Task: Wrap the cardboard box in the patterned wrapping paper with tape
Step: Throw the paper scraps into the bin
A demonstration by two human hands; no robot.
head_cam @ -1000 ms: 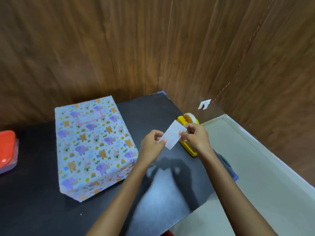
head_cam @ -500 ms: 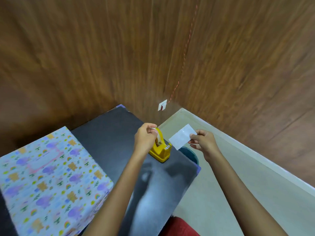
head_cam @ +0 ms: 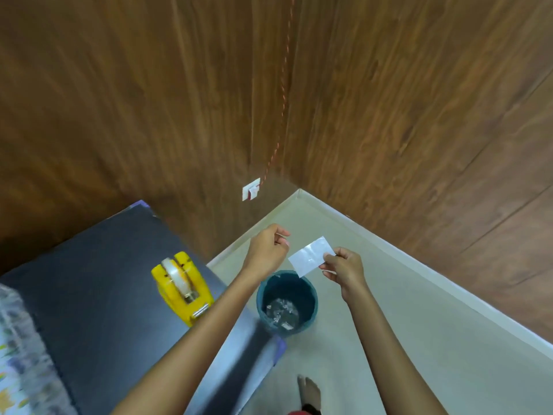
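Beside your dark table (head_cam: 98,283), over the teal bin (head_cam: 287,301), your right hand (head_cam: 344,269) pinches a white slip (head_cam: 311,260); your left hand (head_cam: 267,250) is clenched, contents unclear.

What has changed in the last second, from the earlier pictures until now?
The left hand let go of the white slip, touched the yellow tape dispenser, then left it. Both hands moved right, off the table, above the teal bin. The right hand still pinches the slip; the dispenser stays on the black table.
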